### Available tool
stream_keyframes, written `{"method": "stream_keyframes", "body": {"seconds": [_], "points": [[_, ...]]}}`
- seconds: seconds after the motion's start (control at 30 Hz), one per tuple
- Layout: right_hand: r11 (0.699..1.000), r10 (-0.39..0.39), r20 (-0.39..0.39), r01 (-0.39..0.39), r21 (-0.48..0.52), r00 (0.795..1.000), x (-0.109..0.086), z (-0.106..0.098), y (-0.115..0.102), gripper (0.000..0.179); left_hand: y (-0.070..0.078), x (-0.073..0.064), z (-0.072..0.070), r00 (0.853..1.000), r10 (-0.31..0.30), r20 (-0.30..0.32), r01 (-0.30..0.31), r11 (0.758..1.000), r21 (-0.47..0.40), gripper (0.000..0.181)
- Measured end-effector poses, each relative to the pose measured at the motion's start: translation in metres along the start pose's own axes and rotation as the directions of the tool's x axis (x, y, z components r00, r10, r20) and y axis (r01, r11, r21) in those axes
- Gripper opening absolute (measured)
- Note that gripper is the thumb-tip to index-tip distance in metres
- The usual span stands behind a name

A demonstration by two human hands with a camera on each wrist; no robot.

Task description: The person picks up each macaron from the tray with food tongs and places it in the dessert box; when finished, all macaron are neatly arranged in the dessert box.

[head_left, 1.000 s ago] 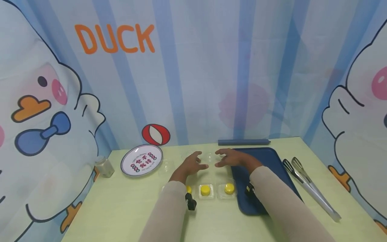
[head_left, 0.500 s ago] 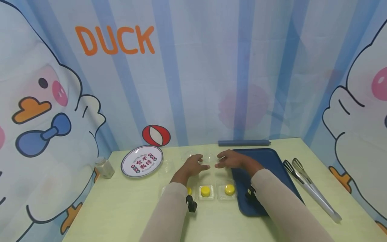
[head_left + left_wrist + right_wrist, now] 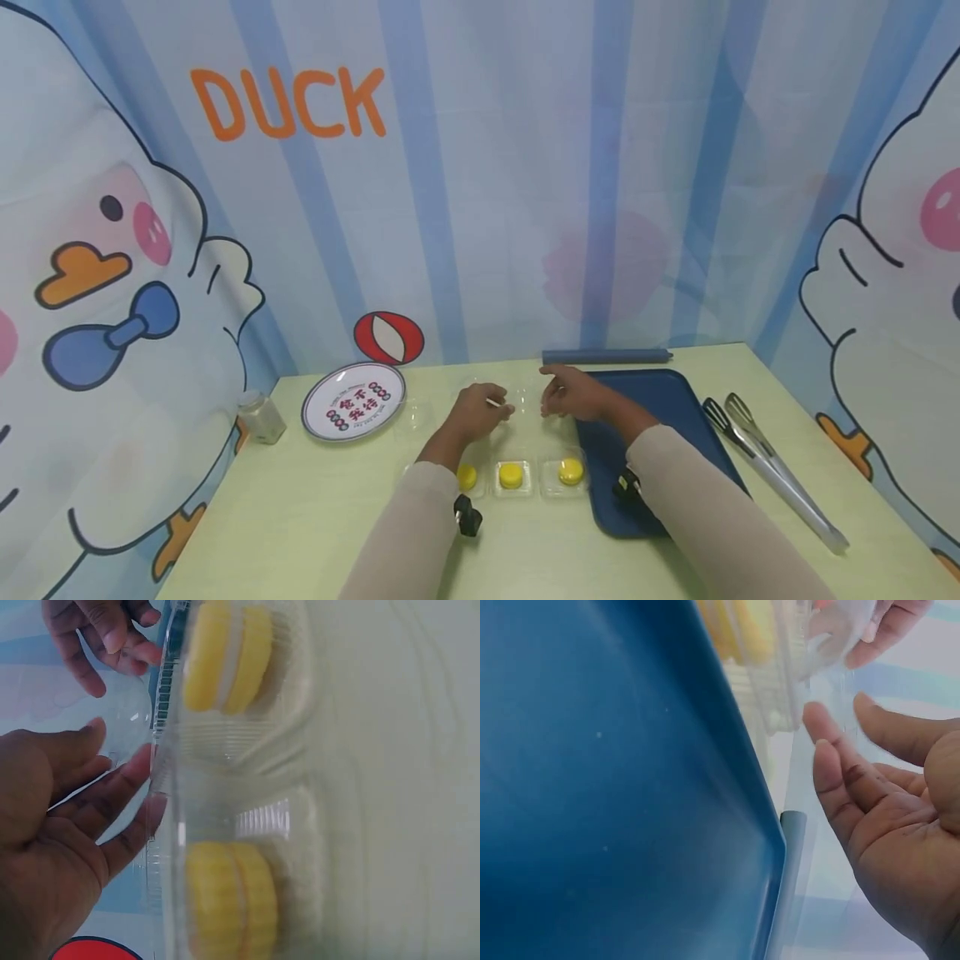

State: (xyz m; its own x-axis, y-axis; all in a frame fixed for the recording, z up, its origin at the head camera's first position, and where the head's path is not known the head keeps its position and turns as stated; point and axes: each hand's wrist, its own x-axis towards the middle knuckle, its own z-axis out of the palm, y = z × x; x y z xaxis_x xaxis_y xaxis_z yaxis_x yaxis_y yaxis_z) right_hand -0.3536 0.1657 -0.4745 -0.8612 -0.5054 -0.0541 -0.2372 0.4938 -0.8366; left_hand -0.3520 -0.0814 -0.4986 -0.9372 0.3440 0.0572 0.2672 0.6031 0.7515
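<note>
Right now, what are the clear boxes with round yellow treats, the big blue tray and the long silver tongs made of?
The clear boxes look like thin, glossy plastic: see-through, with moulded ridges. The blue tray seems smooth plastic with a soft sheen, though coated metal is possible. The silver tongs look like shiny metal, judging by their bright grey gleam.

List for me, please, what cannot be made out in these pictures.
Head view: tray, near right corner hidden by right sleeve.
Head view: plate, lettering partly too small to read.
Left wrist view: lower yellow macaron, cut off by bottom edge.
Right wrist view: yellow macaron, blurred, cut off by top edge.
</note>
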Motion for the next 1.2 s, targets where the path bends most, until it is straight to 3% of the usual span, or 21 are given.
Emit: {"method": "stream_keyframes", "body": {"seconds": [0.13,0.3,0.5,0.63,0.9,1.2], "points": [[0.999,-0.025,-0.023,0.026,0.028,0.999,-0.002,0.004,-0.004,0.080,-0.002,-0.006,0.001,0.998,0.038,-0.046,-0.043,0.993,-0.113,0.036],[0.997,-0.068,0.004,0.068,0.034,0.998,-0.003,0.007,-0.007,0.075,-0.001,-0.012,-0.001,0.994,0.046,-0.098,-0.061,0.986,-0.152,0.020],[0.991,-0.133,0.041,0.133,0.002,0.990,-0.005,0.012,-0.006,0.062,0.001,-0.018,-0.006,0.996,0.042,-0.084,-0.057,0.982,-0.182,0.043],[0.988,-0.151,0.043,0.152,-0.015,0.988,-0.004,0.015,-0.003,0.056,-0.002,-0.023,-0.009,0.995,0.080,-0.062,-0.090,0.982,-0.168,0.048],[0.976,-0.218,0.032,0.219,-0.016,0.975,-0.009,0.020,-0.004,0.049,-0.007,-0.030,-0.013,0.987,0.156,-0.042,-0.161,0.976,-0.144,0.035],[0.968,-0.227,0.007,0.226,-0.111,0.974,-0.020,0.023,-0.012,0.045,-0.006,-0.040,-0.019,0.987,0.159,-0.020,-0.161,0.982,-0.098,0.016]]}}
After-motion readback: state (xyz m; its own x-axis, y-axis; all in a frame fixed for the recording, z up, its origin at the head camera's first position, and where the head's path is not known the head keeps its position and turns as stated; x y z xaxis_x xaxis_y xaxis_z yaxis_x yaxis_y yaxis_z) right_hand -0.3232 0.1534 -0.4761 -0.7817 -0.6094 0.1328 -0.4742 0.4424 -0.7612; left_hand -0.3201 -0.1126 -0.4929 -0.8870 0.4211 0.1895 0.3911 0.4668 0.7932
